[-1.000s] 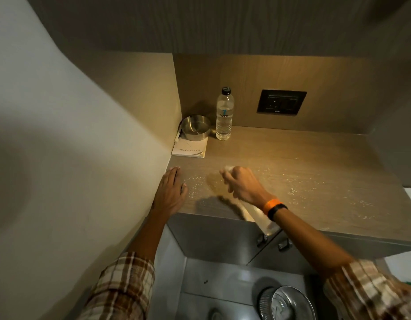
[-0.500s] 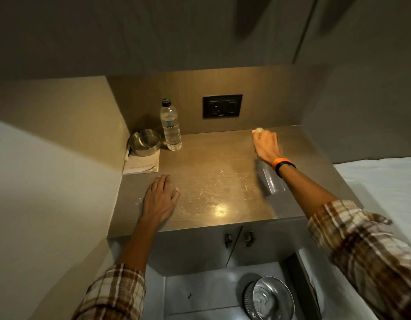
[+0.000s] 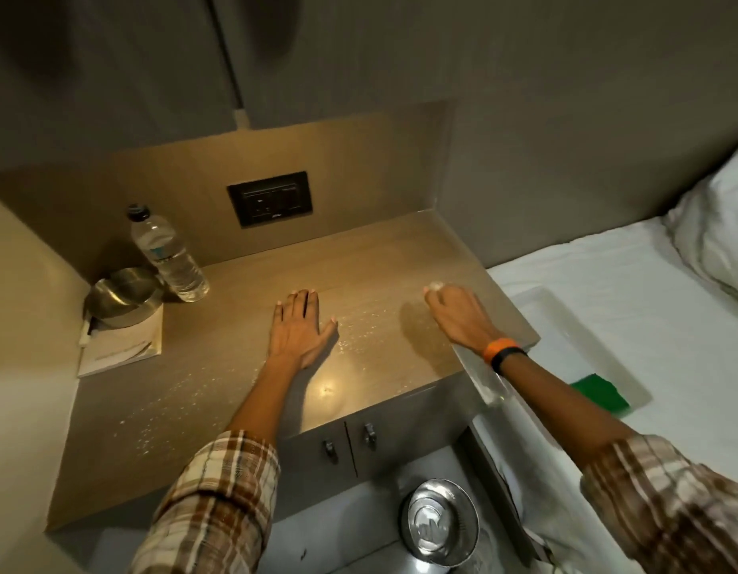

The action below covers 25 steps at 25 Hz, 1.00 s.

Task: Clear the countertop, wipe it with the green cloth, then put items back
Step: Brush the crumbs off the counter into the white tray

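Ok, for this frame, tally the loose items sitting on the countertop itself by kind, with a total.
Water bottle: 1
Metal bowl: 1
Paper booklet, under the bowl: 1
Total: 3

Not counted: the green cloth, which lies in a white tray on the bed, and the spray bottle in the right hand. The left hand lies flat on the countertop.

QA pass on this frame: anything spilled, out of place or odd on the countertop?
Yes. Droplets or specks are scattered across the countertop. The green cloth lies off it, in a white tray on the bed. The water bottle, steel bowl and booklet remain uncleared.
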Motion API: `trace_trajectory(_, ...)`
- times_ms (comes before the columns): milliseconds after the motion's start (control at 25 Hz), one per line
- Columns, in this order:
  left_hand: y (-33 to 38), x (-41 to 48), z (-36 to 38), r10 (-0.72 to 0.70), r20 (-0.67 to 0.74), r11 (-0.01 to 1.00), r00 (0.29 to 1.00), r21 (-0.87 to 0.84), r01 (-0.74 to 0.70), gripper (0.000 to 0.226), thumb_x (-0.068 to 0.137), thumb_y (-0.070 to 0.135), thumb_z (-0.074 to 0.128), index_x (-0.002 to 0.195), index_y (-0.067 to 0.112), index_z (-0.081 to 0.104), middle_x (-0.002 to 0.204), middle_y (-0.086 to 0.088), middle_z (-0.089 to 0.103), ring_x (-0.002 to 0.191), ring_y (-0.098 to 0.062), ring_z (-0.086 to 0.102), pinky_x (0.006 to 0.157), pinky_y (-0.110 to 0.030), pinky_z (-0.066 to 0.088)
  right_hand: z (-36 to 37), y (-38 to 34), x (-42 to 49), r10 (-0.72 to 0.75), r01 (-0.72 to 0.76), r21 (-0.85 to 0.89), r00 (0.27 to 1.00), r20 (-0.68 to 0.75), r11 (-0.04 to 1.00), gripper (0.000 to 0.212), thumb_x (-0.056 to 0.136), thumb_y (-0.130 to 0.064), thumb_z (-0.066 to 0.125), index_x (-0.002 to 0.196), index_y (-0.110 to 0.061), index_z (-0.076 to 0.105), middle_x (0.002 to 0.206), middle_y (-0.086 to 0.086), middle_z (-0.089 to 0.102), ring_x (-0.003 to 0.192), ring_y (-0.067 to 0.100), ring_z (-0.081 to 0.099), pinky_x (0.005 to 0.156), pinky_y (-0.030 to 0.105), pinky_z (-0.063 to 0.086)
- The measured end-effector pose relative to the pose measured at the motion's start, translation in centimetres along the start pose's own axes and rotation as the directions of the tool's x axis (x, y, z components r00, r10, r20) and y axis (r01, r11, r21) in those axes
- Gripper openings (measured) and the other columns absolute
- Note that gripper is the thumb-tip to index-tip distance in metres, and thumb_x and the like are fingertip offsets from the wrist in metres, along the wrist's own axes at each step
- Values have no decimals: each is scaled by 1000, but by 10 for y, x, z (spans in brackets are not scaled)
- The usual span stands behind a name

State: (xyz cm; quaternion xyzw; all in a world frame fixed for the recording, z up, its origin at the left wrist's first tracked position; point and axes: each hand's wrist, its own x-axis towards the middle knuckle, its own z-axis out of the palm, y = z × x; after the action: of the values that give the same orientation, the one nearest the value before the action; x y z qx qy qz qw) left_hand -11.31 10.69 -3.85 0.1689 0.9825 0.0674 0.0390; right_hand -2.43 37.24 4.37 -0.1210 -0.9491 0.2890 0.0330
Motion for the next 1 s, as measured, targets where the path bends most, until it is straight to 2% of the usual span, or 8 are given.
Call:
trace_trajectory(160,55,29,4,26,11,1000,1000,-18,-25,76,99,62,27,156,13,19,164,-9,23,153,-29,17,127,-50,12,-34,17,59,6,-2,34,994,-106,999,47,105,-31,33,68,-7,50,63,5,49,60,26,49,60,39,41)
trace_trajectory(320,116,53,7,49,-5,997,999,-56,-49,77,94,65,25,153,15,24,161,-9,28,151,-30,21,126,-50,15,-52,88,54,50,-42,-50,984,170,998,47,103,-36,33,64,-18,51,58,-1,55,55,22,56,57,30,45)
trace_trajectory(400,144,63,9,60,-17,995,998,-76,-61,80,90,67,21,151,15,26,159,-9,31,149,-31,25,125,-50,17,-56,124,37,71,-75,6,962,264,997,45,104,-43,36,72,-19,59,64,1,64,54,17,62,56,29,49)
trace_trajectory(480,173,75,14,73,-19,994,997,-75,-75,81,89,68,21,151,16,26,159,-9,31,148,-31,26,125,-51,19,-68,152,39,85,-112,123,975,203,986,46,102,-48,38,83,-16,65,72,2,71,57,15,65,59,34,56)
trace_trajectory(600,206,97,22,88,-22,994,996,-58,-89,81,90,67,24,152,15,27,158,-9,33,147,-30,28,123,-53,21,-90,182,63,138,-115,341,990,-44,933,50,97,-55,39,82,-15,66,76,4,74,52,15,62,63,44,58)
trace_trajectory(720,231,110,28,84,-14,995,996,-46,-84,78,93,65,25,152,15,27,158,-8,32,147,-31,27,122,-54,20,-90,219,90,189,-97,417,964,-187,904,60,98,-57,40,90,-3,66,82,15,73,63,26,69,65,50,58)
trace_trajectory(880,245,114,32,46,-41,997,998,-55,-48,77,94,66,23,153,16,26,161,-8,28,151,-30,22,124,-54,17,-47,270,115,212,-164,427,975,-68,889,43,103,-40,48,97,-1,67,86,17,74,81,30,73,71,42,55)
trace_trajectory(1000,243,118,42,46,-54,999,997,-1,-46,73,98,61,27,155,16,23,165,-7,22,154,-28,16,125,-53,16,0,304,132,224,-217,364,974,22,906,36,104,-30,51,120,-2,67,113,20,72,104,35,68,80,31,47)
